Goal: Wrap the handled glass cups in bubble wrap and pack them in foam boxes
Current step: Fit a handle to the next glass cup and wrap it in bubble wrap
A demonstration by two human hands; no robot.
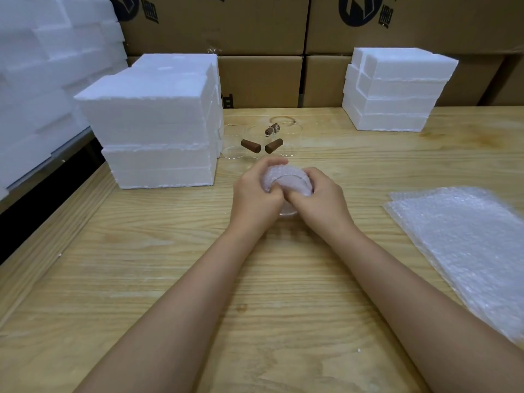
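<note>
Left grip [255, 195] and right grip [321, 201] are both clenched round the wrapped cup [286, 179] at mid-bench, fingers pressing bubble wrap inward, probably tucking loose ends. A glass edge shows below the hands. Cup is held low over the bench [198, 279], likely for support. Bare cups [235, 141] stand just behind, beside the left foam boxes [153, 129]. Spare sheets [465, 236] lie right, well apart. Open room lies nearer the body; right foam stack [394, 89] sits far back.
</note>
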